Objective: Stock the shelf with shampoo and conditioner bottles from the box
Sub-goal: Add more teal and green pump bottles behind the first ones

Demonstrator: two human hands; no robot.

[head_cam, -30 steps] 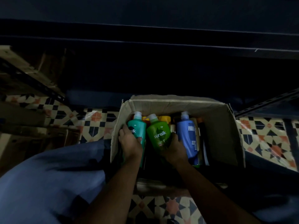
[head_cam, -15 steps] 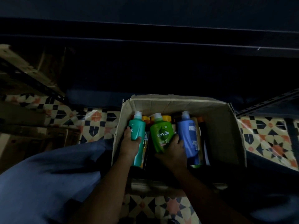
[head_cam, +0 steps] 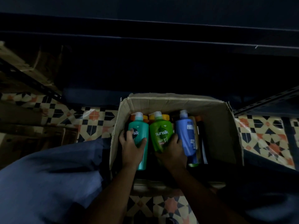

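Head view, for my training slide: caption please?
Left hand grips teal bottle, right hand green bottle, over cardboard box.

The left hand [head_cam: 132, 147] covers the start of the label on the teal bottle [head_cam: 140, 143], and the right hand [head_cam: 171, 150] hides the lower half of the green bottle [head_cam: 160, 135]. The blue bottle [head_cam: 186, 135] screens the dark bottles to its right. Orange caps [head_cam: 165, 117] show behind, their bodies hidden. The shelf [head_cam: 145, 62] beyond the box [head_cam: 223, 126] is too dark to read. Both forearms run off the near edge.
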